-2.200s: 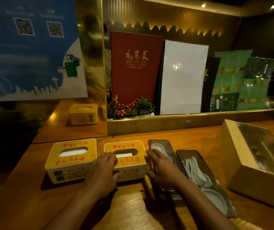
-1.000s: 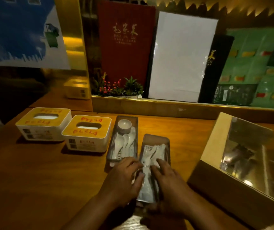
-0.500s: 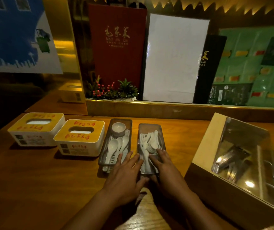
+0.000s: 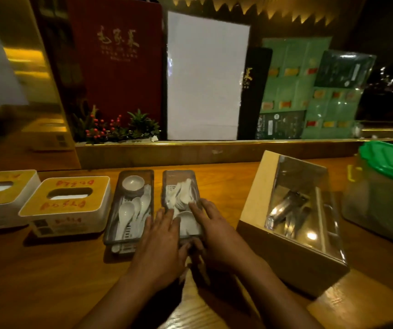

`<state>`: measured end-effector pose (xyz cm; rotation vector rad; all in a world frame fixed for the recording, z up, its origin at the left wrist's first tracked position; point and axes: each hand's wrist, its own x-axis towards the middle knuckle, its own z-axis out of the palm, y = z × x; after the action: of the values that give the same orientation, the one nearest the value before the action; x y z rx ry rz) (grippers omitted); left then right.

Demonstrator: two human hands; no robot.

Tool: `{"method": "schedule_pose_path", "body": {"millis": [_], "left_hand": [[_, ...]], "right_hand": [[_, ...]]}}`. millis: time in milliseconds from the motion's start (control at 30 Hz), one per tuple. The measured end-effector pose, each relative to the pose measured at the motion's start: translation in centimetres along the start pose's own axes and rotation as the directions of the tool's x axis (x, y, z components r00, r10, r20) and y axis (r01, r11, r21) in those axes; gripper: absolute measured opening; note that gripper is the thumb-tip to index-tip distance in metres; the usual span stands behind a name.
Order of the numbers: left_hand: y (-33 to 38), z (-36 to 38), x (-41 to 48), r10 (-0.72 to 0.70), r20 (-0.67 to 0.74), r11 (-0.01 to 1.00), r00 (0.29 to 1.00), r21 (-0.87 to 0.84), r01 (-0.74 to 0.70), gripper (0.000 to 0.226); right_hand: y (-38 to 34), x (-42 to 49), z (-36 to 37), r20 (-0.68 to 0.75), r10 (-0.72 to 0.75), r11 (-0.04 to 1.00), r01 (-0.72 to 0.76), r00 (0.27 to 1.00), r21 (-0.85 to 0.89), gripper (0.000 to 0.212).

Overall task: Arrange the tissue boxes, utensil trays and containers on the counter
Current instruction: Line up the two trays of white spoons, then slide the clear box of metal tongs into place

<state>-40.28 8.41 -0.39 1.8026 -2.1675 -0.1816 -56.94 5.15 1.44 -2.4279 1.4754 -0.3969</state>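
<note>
Tray-squaring step, I judge: my left grip (image 4: 164, 243) and right grip (image 4: 217, 236) lie spread flat on the right tray (image 4: 179, 173), mid-bench (image 4: 48, 269), at 3 o'clock of the left tray (image 4: 136, 173). Next needs a light squaring push.

Right tray (image 4: 180, 173) is straight now. 2 s back it lay slanted toward lower right, then sat lower than the left tray (image 4: 135, 173). Now far ends are level, the two parallel, just beside each other. Both hands are off the second tissue box (image 4: 67, 205) and on this tray's near end: left hand (image 4: 161, 248) flat, right hand (image 4: 217, 236) w/ fingers straight over the spoons (image 4: 183, 188). View's swung right: green-lidded container (image 4: 390, 162) now at right edge.
</note>
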Motion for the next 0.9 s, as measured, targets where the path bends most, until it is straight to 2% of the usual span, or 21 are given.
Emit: {"method": "schedule_pose_path", "body": {"millis": [167,233,300,433,533,633,733,900], "left_hand": [[6.0,0.3,-0.5,0.113,-0.150,0.930,0.982,-0.331,-0.158,0.061],[9.3,0.4,-1.1,0.159,-0.165,0.886,0.973,-0.411,-0.215,0.060],[12.4,0.7,-1.6,0.162,-0.141,0.845,0.977,-0.491,-0.211,0.064],[17.7,2.4,-1.4,0.097,-0.091,0.804,0.991,-0.579,-0.132,0.068],[20.9,3.3,-1.1,-0.095,-0.033,0.817,0.995,-0.574,0.059,0.067],[23.8,4.3,-1.1,-0.238,0.028,0.762,0.971,-0.614,0.204,0.079],[26.0,5.5,-0.2,-0.341,0.104,0.729,0.934,-0.598,0.333,0.108],[25.3,6.2,2.4,-0.435,0.059,0.702,0.899,-0.603,0.379,0.152]], "right_hand": [[3.6,-3.9,-7.3,-0.291,0.026,0.999,-0.012,0.956,0.048,0.051],[6.8,-4.9,-9.4,-0.368,0.106,0.994,-0.085,0.924,0.072,0.046],[10.4,-5.7,-10.7,-0.406,0.234,0.972,-0.203,0.884,0.118,0.043],[17.7,-7.1,-12.0,-0.389,0.414,0.910,-0.383,0.823,0.160,0.043],[22.3,-7.8,-12.5,-0.347,0.459,0.888,-0.410,0.818,0.207,0.045],[26.1,-8.3,-12.8,-0.257,0.419,0.900,-0.362,0.871,0.242,0.053],[28.8,-8.2,-13.7,-0.189,0.338,0.919,-0.280,0.922,0.277,0.055],[32.7,-8.5,-16.1,-0.118,0.209,0.953,-0.175,0.971,0.246,0.070]]}}
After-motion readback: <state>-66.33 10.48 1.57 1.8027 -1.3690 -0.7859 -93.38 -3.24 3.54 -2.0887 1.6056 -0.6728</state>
